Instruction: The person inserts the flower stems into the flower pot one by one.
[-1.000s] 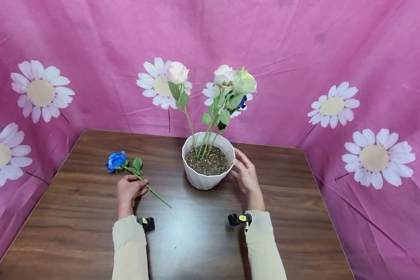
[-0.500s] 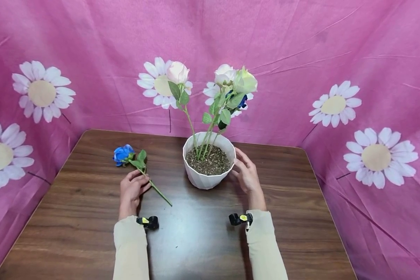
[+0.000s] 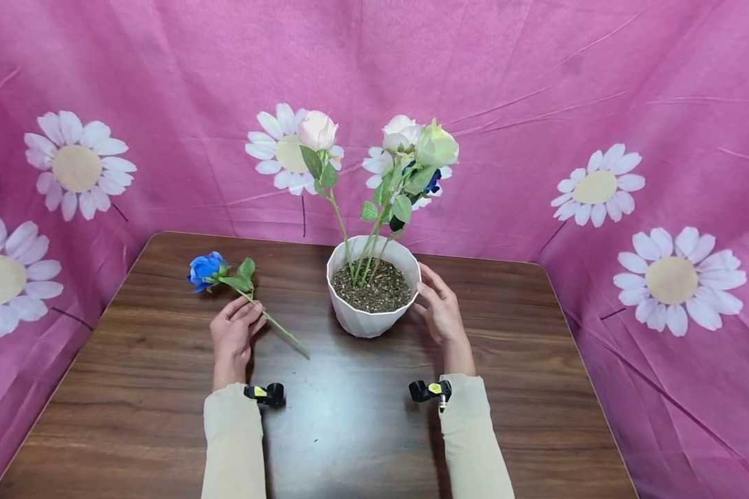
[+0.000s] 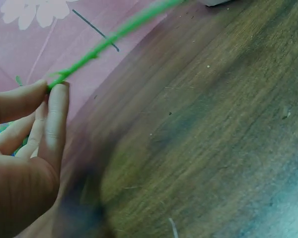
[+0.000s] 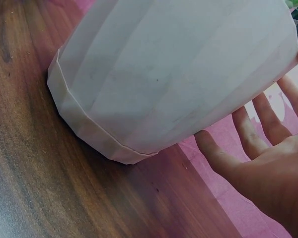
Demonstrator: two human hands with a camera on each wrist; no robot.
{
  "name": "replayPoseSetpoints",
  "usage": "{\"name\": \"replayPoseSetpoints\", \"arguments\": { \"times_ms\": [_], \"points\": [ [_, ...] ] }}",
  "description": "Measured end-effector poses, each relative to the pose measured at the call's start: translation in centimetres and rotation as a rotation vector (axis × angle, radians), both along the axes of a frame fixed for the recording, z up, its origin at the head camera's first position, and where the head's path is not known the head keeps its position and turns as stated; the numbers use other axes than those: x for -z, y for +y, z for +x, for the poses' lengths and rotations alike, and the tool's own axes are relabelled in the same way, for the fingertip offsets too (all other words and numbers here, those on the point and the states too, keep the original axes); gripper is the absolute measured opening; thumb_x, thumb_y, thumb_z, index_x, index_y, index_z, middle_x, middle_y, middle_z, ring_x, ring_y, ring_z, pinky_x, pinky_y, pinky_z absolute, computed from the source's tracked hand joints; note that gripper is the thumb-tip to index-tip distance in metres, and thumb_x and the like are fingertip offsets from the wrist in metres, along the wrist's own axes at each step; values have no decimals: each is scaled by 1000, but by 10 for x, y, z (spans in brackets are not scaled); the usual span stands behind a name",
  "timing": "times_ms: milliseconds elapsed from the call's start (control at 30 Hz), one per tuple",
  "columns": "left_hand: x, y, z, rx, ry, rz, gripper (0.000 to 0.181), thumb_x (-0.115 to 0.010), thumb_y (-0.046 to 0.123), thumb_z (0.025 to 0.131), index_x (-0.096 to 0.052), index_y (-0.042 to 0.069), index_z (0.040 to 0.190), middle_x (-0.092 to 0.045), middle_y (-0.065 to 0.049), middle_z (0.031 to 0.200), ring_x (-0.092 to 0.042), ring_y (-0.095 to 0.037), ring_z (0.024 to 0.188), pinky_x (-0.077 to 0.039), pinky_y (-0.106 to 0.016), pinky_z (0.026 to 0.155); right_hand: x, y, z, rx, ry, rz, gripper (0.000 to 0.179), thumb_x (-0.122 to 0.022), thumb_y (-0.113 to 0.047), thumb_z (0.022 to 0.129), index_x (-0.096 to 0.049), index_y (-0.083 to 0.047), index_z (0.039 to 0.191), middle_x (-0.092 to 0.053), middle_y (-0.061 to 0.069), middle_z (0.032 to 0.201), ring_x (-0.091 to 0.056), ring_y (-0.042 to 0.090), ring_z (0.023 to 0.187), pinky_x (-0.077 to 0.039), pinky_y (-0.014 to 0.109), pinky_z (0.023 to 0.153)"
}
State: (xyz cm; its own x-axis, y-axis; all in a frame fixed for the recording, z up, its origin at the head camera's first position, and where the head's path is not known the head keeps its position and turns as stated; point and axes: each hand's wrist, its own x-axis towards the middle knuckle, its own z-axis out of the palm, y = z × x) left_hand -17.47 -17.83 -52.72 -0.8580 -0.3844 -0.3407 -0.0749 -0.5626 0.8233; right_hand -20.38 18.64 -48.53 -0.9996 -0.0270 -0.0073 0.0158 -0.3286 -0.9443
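Observation:
My left hand (image 3: 232, 336) pinches the green stem of a blue rose (image 3: 207, 270) between thumb and fingertips. The bloom points to the far left and the stem's cut end slants toward the middle of the table. In the left wrist view the stem (image 4: 116, 34) runs up and right from the fingertips (image 4: 58, 91). A white faceted flowerpot (image 3: 365, 322), filled with brown soil (image 3: 374, 291), stands upright. Against its right side rest the spread, fairly straight fingers of my right hand (image 3: 443, 319). The right wrist view shows these fingers (image 5: 246, 131) along the pot's wall (image 5: 154, 84).
In the pot stand a pink rose (image 3: 317, 130), a white rose (image 3: 401, 133), a pale green rose (image 3: 437, 145) and a dark blue bloom (image 3: 433, 181) partly behind leaves. The brown wooden table (image 3: 505, 430) meets a pink daisy-print cloth (image 3: 499, 69) behind.
My left hand has moved slightly away from me and raised the blue rose, its stem end shifting a little farther off. The right hand and the pot stay where they were.

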Motion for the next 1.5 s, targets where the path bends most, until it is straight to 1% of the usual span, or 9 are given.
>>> {"name": "replayPoseSetpoints", "arguments": {
  "times_ms": [167, 233, 333, 433, 567, 700, 933, 1200, 1500],
  "points": [
    [-7, 2, -3, -88, 56, 32, 26, -65, -20, 88, -63, -6, 111, -71, -4, 75, -72, -13, 68, -61, -25, 61, 0, 0, 0, 1, 2, 2, 52, -49, -3, 102, -39, 3, 152, -53, 6, 134, -57, 21, 115, -51, 50, 98],
    [-9, 3, -4, -123, 79, 62, 24, -65, -21, 87, -67, -3, 102, -70, -5, 74, -71, -13, 65, -62, -26, 60, 0, 0, 0, 1, 4, 1, 51, -49, -3, 102, -40, 2, 152, -54, 6, 134, -56, 21, 115, -52, 47, 96],
    [-12, 5, -6, -153, 118, 85, 26, -64, -23, 86, -70, 2, 91, -69, -7, 72, -71, -13, 63, -62, -27, 59, 1, 0, -1, 1, 9, 0, 51, -49, -3, 102, -40, 2, 152, -54, 5, 134, -56, 21, 116, -54, 44, 94],
    [-15, 6, -7, -175, 152, 105, 27, -63, -24, 85, -69, 2, 87, -69, -8, 72, -71, -14, 63, -62, -29, 59, 1, 0, -1, 2, 12, -5, 52, -49, -3, 101, -39, 3, 152, -55, 5, 134, -56, 21, 116, -53, 47, 95],
    [-20, 11, -7, -194, 198, 118, 24, -64, -25, 84, -67, -2, 89, -70, -9, 73, -71, -15, 63, -62, -29, 59, 0, 0, 0, 0, 15, -2, 53, -50, -3, 101, -39, 3, 152, -54, 6, 134, -55, 22, 116, -50, 51, 97],
    [-26, 14, -7, -212, 227, 104, 25, -64, -26, 84, -67, -2, 88, -70, -10, 73, -70, -16, 61, -62, -28, 57, 1, 0, 0, -11, -5, 4, 51, -49, -2, 101, -40, 3, 152, -51, 7, 138, -56, 22, 116, -51, 48, 97],
    [-39, 18, -13, -232, 288, 97, 21, -67, -24, 83, -61, -14, 100, -70, -10, 73, -71, -16, 64, -62, -28, 60, 0, 0, 0, -12, -3, 9, 54, -51, -4, 100, -38, 3, 152, -48, 12, 141, -56, 23, 116, -48, 54, 100],
    [-50, 19, -17, -264, 342, 116, 23, -66, -27, 81, -63, -7, 90, -69, -11, 70, -71, -16, 61, -62, -28, 56, 0, 1, -1, -9, -13, 10, 52, -49, -2, 102, -39, 3, 152, -51, 9, 138, -57, 21, 114, -54, 46, 95],
    [-72, 26, -24, -243, 482, 149, 25, -66, -30, 78, -64, -8, 89, -68, -14, 70, -70, -19, 59, -62, -31, 55, -1, 0, -1, -9, 4, 2, 50, -48, -2, 103, -39, 3, 152, -49, 9, 140, -55, 22, 116, -49, 52, 99]
  ]
}}
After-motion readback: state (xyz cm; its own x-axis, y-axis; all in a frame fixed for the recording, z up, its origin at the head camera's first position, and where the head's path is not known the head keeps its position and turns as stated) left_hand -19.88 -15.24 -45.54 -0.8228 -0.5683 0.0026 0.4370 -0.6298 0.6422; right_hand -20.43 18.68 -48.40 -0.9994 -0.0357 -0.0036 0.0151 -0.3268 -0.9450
